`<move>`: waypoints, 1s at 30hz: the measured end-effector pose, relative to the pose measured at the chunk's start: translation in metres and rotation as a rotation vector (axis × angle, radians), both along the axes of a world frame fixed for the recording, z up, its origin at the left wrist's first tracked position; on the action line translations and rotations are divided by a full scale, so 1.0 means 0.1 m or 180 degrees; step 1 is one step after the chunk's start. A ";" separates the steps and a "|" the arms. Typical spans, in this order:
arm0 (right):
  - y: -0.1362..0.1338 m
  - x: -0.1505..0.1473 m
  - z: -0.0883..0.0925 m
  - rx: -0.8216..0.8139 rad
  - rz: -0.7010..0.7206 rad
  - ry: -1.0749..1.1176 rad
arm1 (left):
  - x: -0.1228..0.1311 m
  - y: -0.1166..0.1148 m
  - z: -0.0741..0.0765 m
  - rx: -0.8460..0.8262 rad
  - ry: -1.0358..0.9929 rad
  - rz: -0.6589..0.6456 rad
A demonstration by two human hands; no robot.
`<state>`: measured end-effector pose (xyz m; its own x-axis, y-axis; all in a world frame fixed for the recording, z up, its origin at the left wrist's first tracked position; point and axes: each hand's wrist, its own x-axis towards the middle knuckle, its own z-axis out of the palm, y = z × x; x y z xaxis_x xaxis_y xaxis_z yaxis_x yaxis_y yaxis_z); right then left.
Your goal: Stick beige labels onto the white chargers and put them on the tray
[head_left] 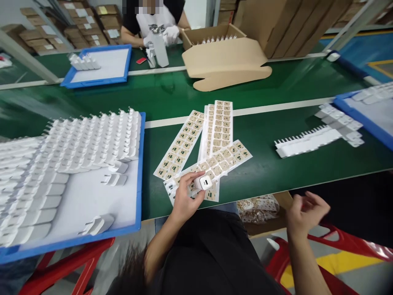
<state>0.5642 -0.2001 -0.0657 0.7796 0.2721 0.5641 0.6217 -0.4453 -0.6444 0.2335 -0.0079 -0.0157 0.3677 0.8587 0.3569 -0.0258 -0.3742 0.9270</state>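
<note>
My left hand [188, 197] is closed round a white USB wall charger [203, 182], its port face turned up towards me. The charger is held over sheets of small tan stickers [225, 159], which lie fanned across each other on the green table. Some backing spots on the sheets are bare. My right hand [308, 212] hangs off the table's front edge at the right, fingers curled in. Whether anything is between those fingers cannot be made out.
At left, a blue-rimmed tray [141, 172] holds rows of white chargers [95, 139]. More chargers [310, 141] stand in a line at right, near another blue tray [365, 119]. Across the table, a gloved person [159, 24] handles a white item beside an open cardboard box [227, 53].
</note>
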 end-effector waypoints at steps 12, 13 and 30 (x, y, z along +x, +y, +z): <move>0.87 -1.21 0.76 -0.0704 0.3734 -0.0453 | 0.13 -0.09 -0.03 0.1559 0.0665 -0.0412; 0.82 -1.11 0.73 -0.0653 0.3579 -0.0323 | 0.13 -0.08 -0.03 0.1562 0.0633 -0.0387; 0.24 2.09 0.59 -0.0195 -0.0590 0.0276 | -0.51 0.37 -0.26 0.1224 0.1765 0.0408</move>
